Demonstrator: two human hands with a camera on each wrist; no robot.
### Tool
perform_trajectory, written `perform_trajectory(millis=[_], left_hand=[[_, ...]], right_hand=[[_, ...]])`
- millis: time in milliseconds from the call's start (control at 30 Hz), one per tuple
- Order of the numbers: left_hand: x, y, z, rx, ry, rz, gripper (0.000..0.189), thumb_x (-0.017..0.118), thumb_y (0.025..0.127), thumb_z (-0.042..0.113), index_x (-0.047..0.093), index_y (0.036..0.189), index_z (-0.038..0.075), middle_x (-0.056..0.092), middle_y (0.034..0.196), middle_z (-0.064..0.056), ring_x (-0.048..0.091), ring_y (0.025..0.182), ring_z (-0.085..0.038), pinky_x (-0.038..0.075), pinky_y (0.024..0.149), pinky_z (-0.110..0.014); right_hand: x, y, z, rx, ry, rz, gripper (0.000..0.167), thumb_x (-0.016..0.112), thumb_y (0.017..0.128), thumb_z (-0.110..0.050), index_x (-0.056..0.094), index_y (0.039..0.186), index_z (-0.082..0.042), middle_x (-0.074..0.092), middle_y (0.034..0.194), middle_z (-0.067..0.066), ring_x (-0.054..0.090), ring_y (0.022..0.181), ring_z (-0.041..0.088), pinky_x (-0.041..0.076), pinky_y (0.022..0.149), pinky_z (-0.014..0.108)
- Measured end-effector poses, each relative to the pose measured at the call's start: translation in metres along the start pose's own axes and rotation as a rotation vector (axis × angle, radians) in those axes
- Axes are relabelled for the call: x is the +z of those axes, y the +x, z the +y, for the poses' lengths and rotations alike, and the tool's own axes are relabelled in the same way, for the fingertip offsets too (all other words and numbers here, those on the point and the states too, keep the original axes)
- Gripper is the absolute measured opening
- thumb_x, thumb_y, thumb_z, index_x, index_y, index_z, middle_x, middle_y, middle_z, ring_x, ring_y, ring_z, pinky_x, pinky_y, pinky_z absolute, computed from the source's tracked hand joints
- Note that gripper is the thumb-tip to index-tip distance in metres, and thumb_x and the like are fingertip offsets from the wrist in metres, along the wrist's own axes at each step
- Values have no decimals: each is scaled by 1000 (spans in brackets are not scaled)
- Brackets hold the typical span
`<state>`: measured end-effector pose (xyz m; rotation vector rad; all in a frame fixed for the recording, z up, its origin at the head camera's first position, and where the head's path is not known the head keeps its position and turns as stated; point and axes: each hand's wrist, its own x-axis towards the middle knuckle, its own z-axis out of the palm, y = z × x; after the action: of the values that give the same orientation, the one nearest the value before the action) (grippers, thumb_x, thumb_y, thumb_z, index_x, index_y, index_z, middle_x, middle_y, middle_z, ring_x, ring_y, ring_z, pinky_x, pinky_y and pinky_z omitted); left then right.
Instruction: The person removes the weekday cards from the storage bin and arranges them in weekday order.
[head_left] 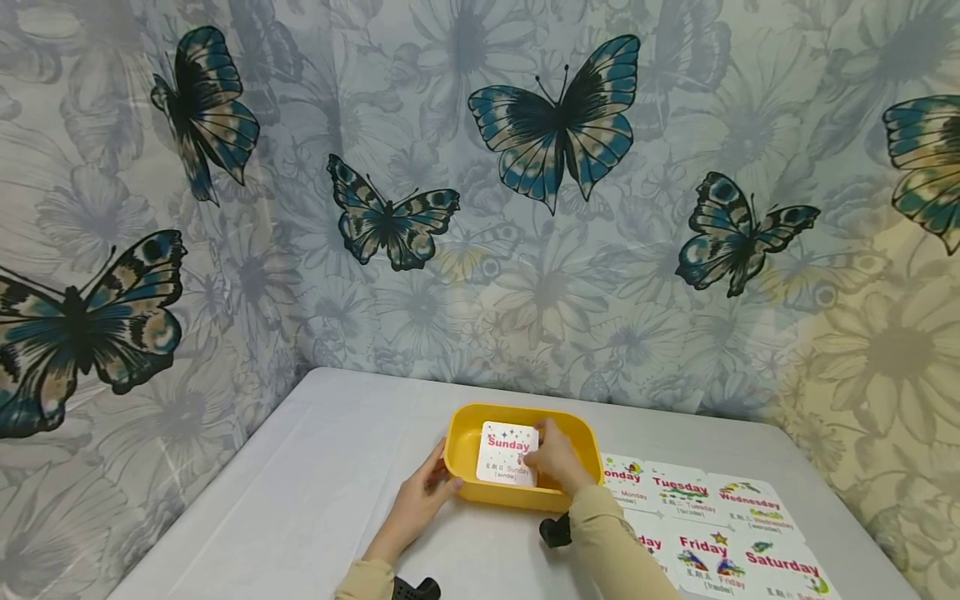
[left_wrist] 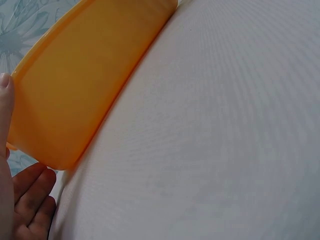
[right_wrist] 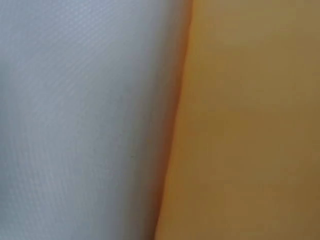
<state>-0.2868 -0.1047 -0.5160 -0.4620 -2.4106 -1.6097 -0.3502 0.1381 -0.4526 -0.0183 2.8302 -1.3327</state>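
A yellow plastic basin [head_left: 502, 497] stands on the white-covered table in the head view. My left hand [head_left: 418, 502] grips its front left corner, thumb at the front rim and fingers along the left side. In the left wrist view the fingertips [left_wrist: 46, 175] lie at the basin's lower corner. Inside the basin, a white "Sunday" flash card [head_left: 501, 467] with red lettering faces up, tilted towards me. My right hand [head_left: 558, 454] reaches over the basin and pinches the card's right edge. Only the basin's wall [right_wrist: 250, 120] and the white cloth show in the right wrist view.
Right of the basin, weekday cards lie face up in two rows, among them Tuesday [head_left: 681, 492], Wednesday [head_left: 750, 502], Friday [head_left: 707, 557] and Saturday [head_left: 783, 567]. My right forearm partly covers the nearest ones. A butterfly-patterned curtain [head_left: 510, 275] rises behind the table [head_left: 337, 467].
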Motion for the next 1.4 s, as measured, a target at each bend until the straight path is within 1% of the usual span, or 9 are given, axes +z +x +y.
perform_trajectory(millis=[133, 267, 400, 567, 733, 1000, 1100, 1200, 1400], left_hand=[[0, 0, 0, 0, 5, 5, 74, 63, 87, 40, 28, 147, 15, 58, 120, -5, 55, 107, -22, 41, 93, -47], [-1, -1, 2, 9, -1, 9, 74, 63, 87, 40, 28, 147, 15, 60, 119, -6, 56, 106, -21, 40, 93, -47], [-3, -1, 3, 7, -10, 9, 74, 63, 87, 40, 28, 147, 17, 60, 119, -7, 56, 105, -20, 40, 94, -47], [-3, -1, 3, 5, -12, 0, 74, 62, 87, 41, 28, 147, 18, 59, 121, -8, 56, 107, -21, 39, 94, -48], [-3, -1, 2, 13, -12, -6, 73, 63, 87, 39, 28, 147, 14, 59, 120, -8, 56, 107, -22, 38, 95, -50], [-2, -1, 2, 19, -15, -9, 73, 63, 87, 38, 28, 147, 14, 60, 120, -6, 56, 108, -22, 39, 94, -49], [-2, -1, 4, 15, -11, -9, 73, 63, 87, 37, 28, 147, 15, 59, 120, -5, 55, 108, -21, 40, 94, -47], [-3, -2, 9, 14, -12, -5, 71, 63, 88, 33, 28, 147, 15, 58, 121, -6, 55, 109, -23, 39, 94, -49], [-10, -8, 36, 28, -36, -12, 69, 63, 89, 24, 28, 146, 9, 57, 121, -14, 55, 108, -30, 38, 94, -52]], right_hand=[[-2, 0, -3, -12, 33, 40, 52, 68, 75, 9, 43, 121, 4, 53, 92, 14, 50, 79, 25, 47, 64, 31], [-6, -1, -7, -29, 29, 65, 49, 66, 76, 9, 46, 121, 3, 53, 91, 14, 50, 76, 24, 47, 59, 29], [-11, -6, -11, -60, 14, 83, 47, 66, 78, 8, 47, 121, 1, 54, 94, 14, 52, 71, 22, 48, 58, 29], [-18, -16, -13, -113, 92, 131, 46, 63, 81, 7, 49, 124, -1, 52, 98, 16, 52, 67, 20, 50, 59, 30], [-29, -26, -10, -160, 176, 209, 46, 63, 83, 5, 49, 126, -3, 54, 98, 16, 56, 72, 21, 51, 61, 30], [-47, -46, -5, -194, 184, 313, 46, 65, 85, 1, 49, 128, -5, 55, 98, 14, 60, 75, 21, 47, 59, 26], [-53, -54, -2, -188, 247, 314, 45, 65, 85, 0, 49, 127, -5, 54, 97, 14, 61, 74, 19, 50, 61, 25], [-58, -63, 1, -182, 330, 283, 45, 64, 86, 0, 47, 127, -5, 53, 99, 15, 62, 76, 20, 53, 65, 26], [-68, -83, 9, -151, 439, 203, 47, 65, 86, -3, 45, 128, -2, 53, 102, 18, 64, 82, 20, 54, 68, 28]])
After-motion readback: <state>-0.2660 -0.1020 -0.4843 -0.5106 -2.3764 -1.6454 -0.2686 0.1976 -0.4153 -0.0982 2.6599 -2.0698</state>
